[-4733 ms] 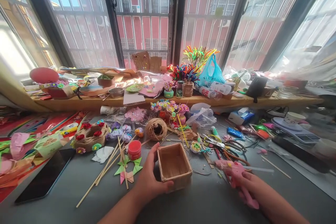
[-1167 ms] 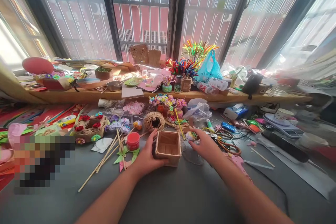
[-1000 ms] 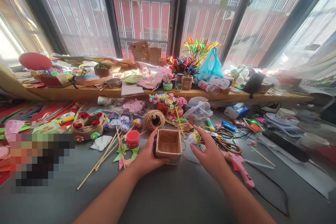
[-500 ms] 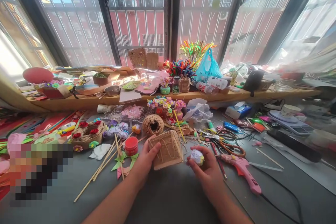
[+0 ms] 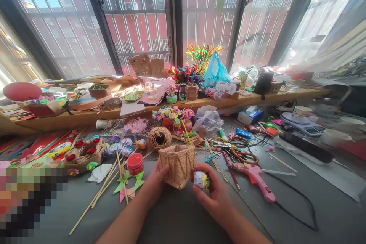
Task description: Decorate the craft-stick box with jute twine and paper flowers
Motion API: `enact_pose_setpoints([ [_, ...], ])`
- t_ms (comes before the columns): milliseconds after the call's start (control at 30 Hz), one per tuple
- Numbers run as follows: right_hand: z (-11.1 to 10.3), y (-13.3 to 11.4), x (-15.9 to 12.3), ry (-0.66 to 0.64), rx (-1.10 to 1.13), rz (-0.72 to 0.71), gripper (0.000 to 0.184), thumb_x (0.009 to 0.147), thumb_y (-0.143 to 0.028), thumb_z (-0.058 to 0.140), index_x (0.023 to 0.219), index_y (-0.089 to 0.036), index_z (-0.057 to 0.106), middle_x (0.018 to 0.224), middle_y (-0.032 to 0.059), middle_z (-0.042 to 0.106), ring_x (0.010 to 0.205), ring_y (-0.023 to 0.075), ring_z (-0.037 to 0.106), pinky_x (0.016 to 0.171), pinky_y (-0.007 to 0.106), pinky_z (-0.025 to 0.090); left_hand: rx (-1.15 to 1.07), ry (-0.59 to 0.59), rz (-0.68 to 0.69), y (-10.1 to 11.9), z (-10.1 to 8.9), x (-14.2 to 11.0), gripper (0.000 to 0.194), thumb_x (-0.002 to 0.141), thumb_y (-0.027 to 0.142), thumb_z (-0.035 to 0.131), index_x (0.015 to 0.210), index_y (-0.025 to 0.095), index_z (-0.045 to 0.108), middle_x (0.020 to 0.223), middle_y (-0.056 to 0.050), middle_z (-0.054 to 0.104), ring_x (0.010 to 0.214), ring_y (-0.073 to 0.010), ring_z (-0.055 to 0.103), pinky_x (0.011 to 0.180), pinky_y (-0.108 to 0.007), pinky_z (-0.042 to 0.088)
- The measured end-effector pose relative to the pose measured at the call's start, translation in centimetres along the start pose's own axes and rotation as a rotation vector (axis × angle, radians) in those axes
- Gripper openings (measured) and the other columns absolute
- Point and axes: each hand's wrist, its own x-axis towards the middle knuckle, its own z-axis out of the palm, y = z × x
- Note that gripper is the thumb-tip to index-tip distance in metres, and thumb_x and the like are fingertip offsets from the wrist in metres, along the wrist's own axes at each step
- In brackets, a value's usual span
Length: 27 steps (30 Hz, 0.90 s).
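My left hand (image 5: 156, 185) is closed on the left side of a square twine-wrapped box (image 5: 179, 169), its thumb on the front face. The box is held up with its open top showing, and zigzag cord runs over its sides. A crumpled white and yellow paper flower (image 5: 201, 180) sits between the thumb and fingers of my right hand (image 5: 214, 190), close by the box's right side. Whether flower and box touch, I cannot tell. Just behind the box lies a ball of twine (image 5: 159, 138).
Left are wooden sticks (image 5: 104, 187), a red tub (image 5: 135, 164), folded paper stars (image 5: 128, 185) and a twine basket with roses (image 5: 85, 154). To the right lie a pink glue gun (image 5: 257, 181), scissors (image 5: 243, 156) and a phone (image 5: 305, 148). A crowded ledge (image 5: 137, 113) runs behind.
My left hand has turned the box so its open top shows, where its side and base edge faced me before. The paper flower in my right hand has come closer to it.
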Motion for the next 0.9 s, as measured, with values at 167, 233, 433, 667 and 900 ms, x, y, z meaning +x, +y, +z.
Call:
enact_pose_setpoints([
  [167,-0.5,-0.5,0.6,-0.008,-0.077,0.090,0.036,0.088,-0.024,0.074,0.123,-0.029,0.067,0.117,0.0044,0.070,0.107,0.0261,0.068,0.093,0.035,0.056,0.340,0.048,0.171,-0.5,-0.2,-0.3,0.091,0.077,0.055,0.088,0.153,0.026,0.048,0.155,-0.016,0.059,0.149,-0.0434,0.048,0.124,-0.057,0.037],
  [233,-0.4,-0.8,0.6,-0.070,-0.092,0.117,0.036,0.086,-0.023,0.074,0.121,-0.029,0.067,0.118,0.0044,0.071,0.110,0.0270,0.068,0.097,0.037,0.055,0.450,0.035,0.195,-0.8,0.0,-0.6,0.101,0.077,0.057,0.087,0.159,0.027,0.037,0.160,-0.017,0.052,0.152,-0.0426,0.044,0.125,-0.057,0.034],
  [433,0.3,-0.8,0.2,-0.132,-0.047,0.195,0.049,0.084,-0.020,0.075,0.129,-0.029,0.059,0.124,0.0055,0.071,0.118,0.0275,0.066,0.103,0.039,0.052,0.605,0.242,0.246,-1.7,0.7,-1.2,0.128,0.063,0.047,0.098,0.161,0.029,0.018,0.162,-0.021,0.041,0.149,-0.0417,0.045,0.124,-0.058,0.034],
  [667,0.0,-0.1,0.4,0.064,0.062,0.265,0.040,0.087,-0.041,0.082,0.118,-0.025,0.063,0.110,0.0064,0.072,0.093,0.0231,0.067,0.079,0.034,0.056,0.423,0.187,0.168,-0.2,0.9,-0.9,0.114,0.064,0.038,0.098,0.158,0.030,0.033,0.148,-0.016,0.060,0.138,-0.0399,0.058,0.115,-0.052,0.047],
  [900,-0.5,-0.4,1.0,0.306,0.412,0.350,0.036,0.095,-0.057,0.072,0.109,-0.025,0.066,0.101,0.0061,0.078,0.061,0.0152,0.061,0.058,0.031,0.053,0.006,0.276,0.102,0.0,0.1,-0.9,0.091,0.081,0.065,0.079,0.157,0.027,0.045,0.149,-0.013,0.065,0.145,-0.0396,0.054,0.114,-0.052,0.050],
])
